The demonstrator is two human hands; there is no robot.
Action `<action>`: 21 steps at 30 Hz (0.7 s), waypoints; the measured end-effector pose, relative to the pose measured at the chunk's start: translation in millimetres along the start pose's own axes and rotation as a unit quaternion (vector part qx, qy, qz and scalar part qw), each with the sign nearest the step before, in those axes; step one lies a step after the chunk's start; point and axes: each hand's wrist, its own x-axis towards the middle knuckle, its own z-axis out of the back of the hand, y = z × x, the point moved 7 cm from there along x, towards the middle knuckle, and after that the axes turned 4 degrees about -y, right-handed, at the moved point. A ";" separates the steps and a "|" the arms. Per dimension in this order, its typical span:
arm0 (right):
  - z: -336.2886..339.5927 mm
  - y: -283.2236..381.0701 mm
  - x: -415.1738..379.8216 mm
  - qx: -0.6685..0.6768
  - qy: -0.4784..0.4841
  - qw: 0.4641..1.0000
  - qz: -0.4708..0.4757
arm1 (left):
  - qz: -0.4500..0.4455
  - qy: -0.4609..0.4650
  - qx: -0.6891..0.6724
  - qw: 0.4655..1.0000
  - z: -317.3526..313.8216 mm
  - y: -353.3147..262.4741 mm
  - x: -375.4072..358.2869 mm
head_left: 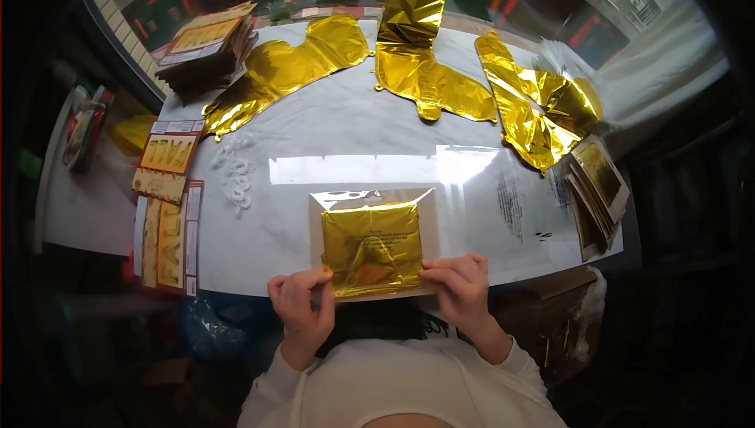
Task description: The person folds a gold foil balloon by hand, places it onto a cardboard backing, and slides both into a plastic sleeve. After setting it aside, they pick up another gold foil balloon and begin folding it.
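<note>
A clear plastic packet (372, 243) with a folded gold foil sheet inside lies at the table's front edge, its transparent flap at the far end. Small dark print shows across its middle. My left hand (302, 302) pinches the packet's near left corner between thumb and fingers. At the near right corner, my right hand (464, 286) grips the packet in the same way. Three gold foil balloons lie flat and uninflated beyond it: one at the left (287, 70), one in the middle (429, 74) and one at the right (535, 106).
A tall stack of printed cards (206, 47) stands at the back left. More printed cards (169, 224) lie along the left edge, beside a heap of white loops (234, 172). Filled packets (598, 188) are stacked at the right edge. A white curtain (661, 66) hangs at the right.
</note>
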 end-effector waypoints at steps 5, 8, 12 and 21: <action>-8.1 12.3 -13.2 -0.037 -0.029 0.996 0.076 | -0.049 -0.042 0.031 0.997 2.4 0.5 -2.8; -24.3 42.0 -14.2 -0.110 0.026 0.986 0.122 | -0.005 -0.078 -0.043 0.996 9.8 12.5 -7.6; -32.9 39.9 -17.1 -0.106 0.056 0.982 0.148 | 0.013 -0.119 -0.199 0.973 14.6 19.7 -2.0; 146.1 -15.3 3.4 0.057 -0.240 0.964 0.096 | -0.287 0.091 -0.553 0.777 23.1 -49.1 41.0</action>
